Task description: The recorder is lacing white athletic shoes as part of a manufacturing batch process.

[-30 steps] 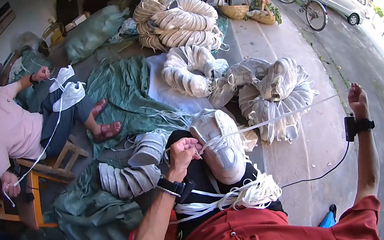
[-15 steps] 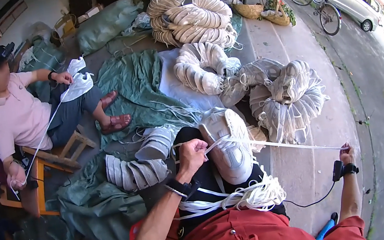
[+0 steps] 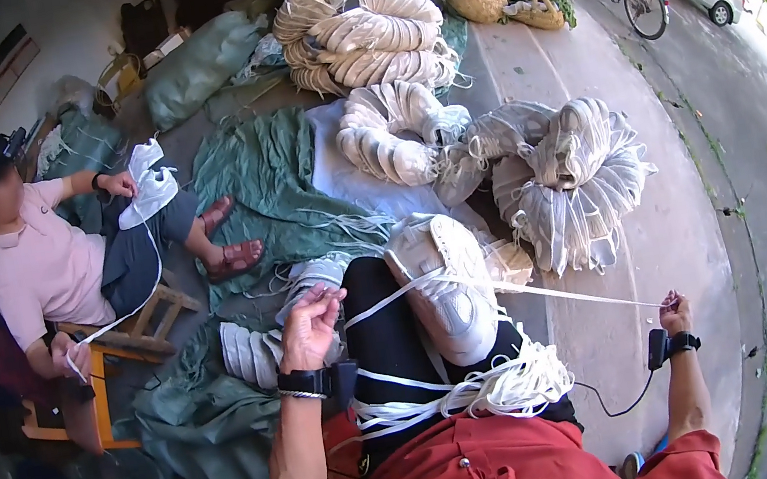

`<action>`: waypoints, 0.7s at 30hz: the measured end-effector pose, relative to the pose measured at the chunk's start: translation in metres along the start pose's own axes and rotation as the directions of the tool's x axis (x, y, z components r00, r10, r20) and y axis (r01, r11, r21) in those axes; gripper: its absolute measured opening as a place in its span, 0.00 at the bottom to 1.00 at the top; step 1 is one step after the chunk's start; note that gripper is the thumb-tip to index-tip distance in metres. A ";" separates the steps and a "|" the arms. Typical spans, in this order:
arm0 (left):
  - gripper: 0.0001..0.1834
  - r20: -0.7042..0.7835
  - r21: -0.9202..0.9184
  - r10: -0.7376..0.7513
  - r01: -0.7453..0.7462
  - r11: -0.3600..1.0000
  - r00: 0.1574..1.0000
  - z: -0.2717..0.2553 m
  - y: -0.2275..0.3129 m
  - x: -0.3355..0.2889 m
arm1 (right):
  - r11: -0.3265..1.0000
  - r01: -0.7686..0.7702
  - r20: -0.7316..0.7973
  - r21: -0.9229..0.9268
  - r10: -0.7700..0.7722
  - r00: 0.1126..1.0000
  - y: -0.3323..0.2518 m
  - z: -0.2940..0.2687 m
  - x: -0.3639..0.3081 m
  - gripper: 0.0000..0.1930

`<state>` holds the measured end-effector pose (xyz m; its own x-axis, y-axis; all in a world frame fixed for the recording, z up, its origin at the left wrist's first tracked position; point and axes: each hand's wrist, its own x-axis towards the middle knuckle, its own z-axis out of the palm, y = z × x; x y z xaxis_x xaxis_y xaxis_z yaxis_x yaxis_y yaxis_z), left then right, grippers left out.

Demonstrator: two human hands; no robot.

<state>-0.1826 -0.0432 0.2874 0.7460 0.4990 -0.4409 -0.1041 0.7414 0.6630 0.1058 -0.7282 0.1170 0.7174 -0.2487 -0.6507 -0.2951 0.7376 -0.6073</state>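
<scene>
A white shoe upper (image 3: pixel 449 294) lies across my lap, over dark trousers. One white shoelace (image 3: pixel 575 292) runs from its eyelets out to the right, drawn taut. At its far end my right hand (image 3: pixel 675 312) is closed, pinching the lace. My left hand (image 3: pixel 312 328) is raised to the left of the shoe upper, apart from it. Its fingers are loosely curled, with no lace visible in them. Another stretch of lace passes from the upper toward my left thigh. A bundle of white laces (image 3: pixel 519 381) rests on my lap, just below the shoe upper.
Rings of stacked shoe uppers (image 3: pixel 578 187) lie ahead, with a taller pile (image 3: pixel 360 35) behind. More uppers (image 3: pixel 253 351) sit by my left knee on green sheeting (image 3: pixel 252 180). At left a seated person (image 3: pixel 41 256) works a lace through an upper. Baskets (image 3: pixel 479 7) stand farther back.
My left hand has let go of the lace and moved left and up, away from the shoe upper. My right hand keeps the other length taut, slightly shifted left. The other person's lower hand has risen.
</scene>
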 end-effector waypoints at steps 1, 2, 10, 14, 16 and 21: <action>0.12 -0.054 0.062 0.009 -0.006 0.998 0.998 -0.007 0.003 -0.003 | 1.000 -0.010 0.002 -0.002 0.010 1.000 0.006 0.003 -0.001 0.10; 0.10 -0.073 0.129 0.033 -0.023 0.991 0.997 -0.013 0.002 -0.005 | 1.000 -0.020 0.004 -0.005 0.020 1.000 0.011 0.005 -0.003 0.11; 0.09 0.074 0.523 0.123 -0.144 0.840 0.990 0.062 -0.034 -0.005 | 0.999 -0.051 -0.033 -0.013 0.051 0.998 0.021 0.004 -0.013 0.10; 0.05 0.173 0.813 0.129 -0.215 0.540 0.976 0.063 -0.063 0.012 | 0.998 -0.001 -0.066 -0.063 -0.003 0.998 0.014 -0.001 -0.025 0.09; 0.03 0.179 0.858 0.105 -0.207 0.471 0.978 0.066 -0.066 0.007 | 0.999 -0.005 -0.082 -0.050 0.001 0.997 0.015 -0.008 -0.030 0.09; 0.04 0.240 0.839 0.091 -0.254 0.481 0.966 0.070 -0.064 0.002 | 0.999 -0.032 -0.110 -0.034 0.028 0.993 0.022 -0.029 -0.027 0.09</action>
<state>-0.1289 -0.1210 0.2863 0.8696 0.4418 -0.2204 0.3125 -0.1468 0.9385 0.0612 -0.7232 0.1079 0.6349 -0.2960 -0.7136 -0.3390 0.7233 -0.6016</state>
